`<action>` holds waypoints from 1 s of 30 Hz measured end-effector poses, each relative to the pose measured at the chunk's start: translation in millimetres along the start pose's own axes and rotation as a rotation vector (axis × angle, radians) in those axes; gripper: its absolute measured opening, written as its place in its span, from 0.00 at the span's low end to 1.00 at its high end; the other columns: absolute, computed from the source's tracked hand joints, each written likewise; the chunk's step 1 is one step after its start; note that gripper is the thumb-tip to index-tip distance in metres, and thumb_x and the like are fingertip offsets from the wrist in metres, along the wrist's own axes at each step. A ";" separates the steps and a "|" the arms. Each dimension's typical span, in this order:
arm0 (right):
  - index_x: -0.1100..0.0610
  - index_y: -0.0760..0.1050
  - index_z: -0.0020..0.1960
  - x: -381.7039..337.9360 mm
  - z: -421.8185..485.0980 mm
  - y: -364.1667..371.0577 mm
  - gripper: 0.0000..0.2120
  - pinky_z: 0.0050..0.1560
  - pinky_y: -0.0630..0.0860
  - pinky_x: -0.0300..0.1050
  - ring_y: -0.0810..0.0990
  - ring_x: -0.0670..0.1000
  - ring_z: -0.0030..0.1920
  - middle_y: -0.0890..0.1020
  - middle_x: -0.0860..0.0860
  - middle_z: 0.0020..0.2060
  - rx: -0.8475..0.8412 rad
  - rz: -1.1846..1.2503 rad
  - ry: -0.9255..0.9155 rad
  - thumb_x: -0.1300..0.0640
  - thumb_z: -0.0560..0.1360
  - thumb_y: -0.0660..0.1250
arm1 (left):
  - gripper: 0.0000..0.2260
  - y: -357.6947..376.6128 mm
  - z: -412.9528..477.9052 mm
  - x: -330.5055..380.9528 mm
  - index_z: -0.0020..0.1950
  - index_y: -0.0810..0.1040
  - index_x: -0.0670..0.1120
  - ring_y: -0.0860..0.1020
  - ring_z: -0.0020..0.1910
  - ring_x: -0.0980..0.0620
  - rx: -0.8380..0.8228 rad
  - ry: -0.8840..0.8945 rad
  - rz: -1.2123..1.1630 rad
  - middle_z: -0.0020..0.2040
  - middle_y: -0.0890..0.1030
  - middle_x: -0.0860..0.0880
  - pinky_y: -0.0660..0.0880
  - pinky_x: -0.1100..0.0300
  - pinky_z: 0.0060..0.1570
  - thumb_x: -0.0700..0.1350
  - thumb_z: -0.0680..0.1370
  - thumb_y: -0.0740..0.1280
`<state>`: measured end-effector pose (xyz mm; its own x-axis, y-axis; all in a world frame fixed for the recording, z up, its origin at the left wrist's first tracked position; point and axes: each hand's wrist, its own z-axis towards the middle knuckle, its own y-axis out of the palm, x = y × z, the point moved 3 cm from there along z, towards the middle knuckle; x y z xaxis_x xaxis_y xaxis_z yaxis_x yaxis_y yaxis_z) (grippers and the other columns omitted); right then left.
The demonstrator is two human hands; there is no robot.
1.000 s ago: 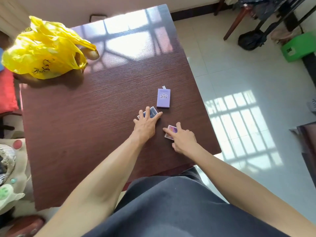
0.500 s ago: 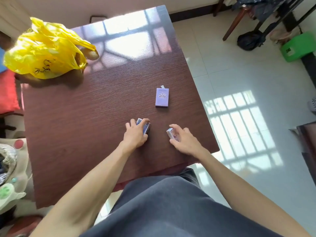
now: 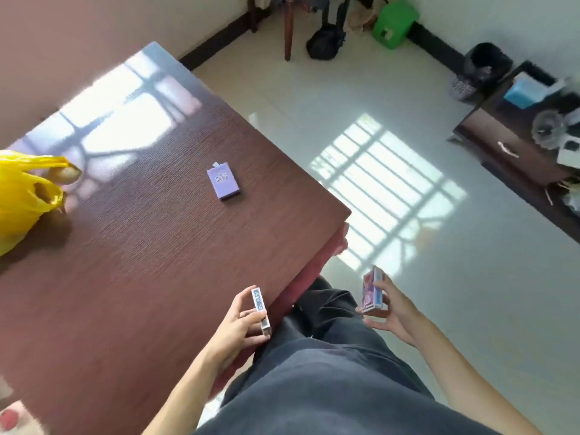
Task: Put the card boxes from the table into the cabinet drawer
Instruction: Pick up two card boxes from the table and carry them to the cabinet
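Just off the near corner of the counter (image 3: 125, 246), two card boxes are already lifted, one in each of the hands. The left hand (image 3: 235, 324) grips a blue card box (image 3: 260, 312), fingers curled round its sides. The box stands on edge with a narrow side up, its long axis running from the person outward, over the counter's edge. The right hand (image 3: 395, 312) holds a pink card box (image 3: 372, 291) out over the floor, pinched between thumb and fingers. It is also on edge, its printed face turned leftward and its long axis running away from the person.

A third, lilac card box (image 3: 223, 181) lies flat and face up in the middle of the counter, well apart from both hands. Its long axis points away and a little left, with a small tab sticking out at the far end.

By my reading the task is at an early stage: two boxes are picked up, none is stowed, and the lilac one has yet to be fetched. The cabinet (image 3: 489, 133) stands across the floor to the right with a pale handle (image 3: 507, 149) on its front; the blur hides whether its drawer is open.

A yellow bag (image 3: 22, 189) sits at the counter's left edge.
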<state>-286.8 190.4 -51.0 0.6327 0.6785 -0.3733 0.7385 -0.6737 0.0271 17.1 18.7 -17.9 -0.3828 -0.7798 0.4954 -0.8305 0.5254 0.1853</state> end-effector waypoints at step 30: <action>0.51 0.77 0.65 168.9 -69.0 -301.5 0.20 0.39 0.82 0.50 0.88 0.59 0.45 0.86 0.59 0.50 0.381 1.033 -0.165 0.41 0.80 0.60 | 0.19 439.1 85.0 1.9 0.64 0.72 0.60 0.83 0.51 0.40 -0.383 -0.004 0.875 0.54 0.80 0.39 0.84 0.51 0.42 0.47 0.76 0.72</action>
<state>-386.5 528.3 -58.2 0.8421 -0.2885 -0.4557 -0.2630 -0.9573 0.1199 -382.6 219.0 -7.7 -0.8071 -0.0587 0.5875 -0.0609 0.9980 0.0161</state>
